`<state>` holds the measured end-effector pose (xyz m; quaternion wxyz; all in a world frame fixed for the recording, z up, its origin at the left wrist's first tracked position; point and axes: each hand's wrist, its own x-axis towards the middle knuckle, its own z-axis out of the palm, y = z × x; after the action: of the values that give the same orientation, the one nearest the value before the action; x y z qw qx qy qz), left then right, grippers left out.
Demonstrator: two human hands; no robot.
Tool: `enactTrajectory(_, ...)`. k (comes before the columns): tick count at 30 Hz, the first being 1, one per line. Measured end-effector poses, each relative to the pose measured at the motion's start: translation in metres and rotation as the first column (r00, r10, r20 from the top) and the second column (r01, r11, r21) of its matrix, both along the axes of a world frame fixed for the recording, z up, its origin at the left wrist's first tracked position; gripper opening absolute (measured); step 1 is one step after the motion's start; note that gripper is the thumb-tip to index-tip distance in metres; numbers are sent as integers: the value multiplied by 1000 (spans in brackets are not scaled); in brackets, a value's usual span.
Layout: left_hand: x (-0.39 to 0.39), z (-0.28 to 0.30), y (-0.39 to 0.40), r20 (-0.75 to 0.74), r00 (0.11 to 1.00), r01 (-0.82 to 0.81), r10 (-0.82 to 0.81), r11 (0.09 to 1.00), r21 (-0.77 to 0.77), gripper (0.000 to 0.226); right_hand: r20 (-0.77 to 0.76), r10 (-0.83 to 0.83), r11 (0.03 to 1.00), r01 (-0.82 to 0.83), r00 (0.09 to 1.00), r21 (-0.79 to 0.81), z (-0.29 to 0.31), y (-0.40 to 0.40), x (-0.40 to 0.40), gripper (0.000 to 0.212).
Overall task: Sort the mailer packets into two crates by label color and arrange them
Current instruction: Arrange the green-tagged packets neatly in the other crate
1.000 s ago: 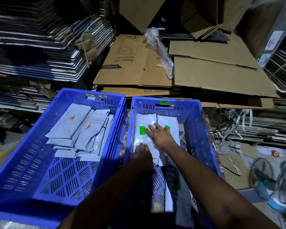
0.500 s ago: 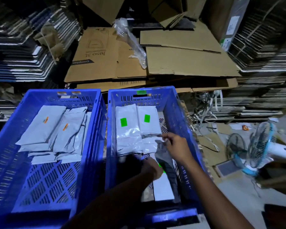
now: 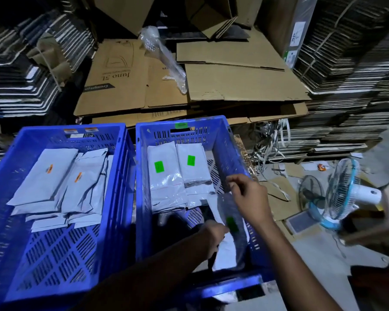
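Note:
Two blue crates stand side by side. The left crate (image 3: 119, 140) holds several grey mailer packets with orange labels (image 3: 47, 173). At the far end of the right crate (image 3: 229, 140) lie two white packets with green labels (image 3: 164, 176). My right hand (image 3: 247, 196) pinches the top edge of a green-labelled packet (image 3: 231, 221) raised at the crate's near right side. My left hand (image 3: 213, 232) grips the same packet lower down, its fingers hidden behind it. More packets lie dim beneath.
Flattened cardboard boxes (image 3: 234, 81) and a clear plastic bag (image 3: 164, 57) pile up behind the crates. Stacks of folded cartons line both sides. A small table fan (image 3: 344, 194) stands on the floor at the right, near loose strapping (image 3: 270, 140).
Both hands left the two far green-label packets and drew back to the crate's near right side. They now hold another green-label packet, lifted higher than half a second ago.

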<state>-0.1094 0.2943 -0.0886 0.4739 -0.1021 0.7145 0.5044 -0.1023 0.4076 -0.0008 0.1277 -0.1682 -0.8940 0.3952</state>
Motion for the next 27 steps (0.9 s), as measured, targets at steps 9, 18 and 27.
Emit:
enactTrajectory(9,-33,51,-45,-293,834,-311,468,837,451,31,106,48,999,-49,993,10,0,-24,8,33)
enactTrajectory(18,-82,68,-66,-401,697,-494,594,803,332,71,28,123,992,-123,992,9,-17,-50,-11,24)
enactTrajectory(27,-98,62,-61,-565,727,-402,391,909,112,42,60,51,998,-49,997,-43,-40,-52,-19,29)
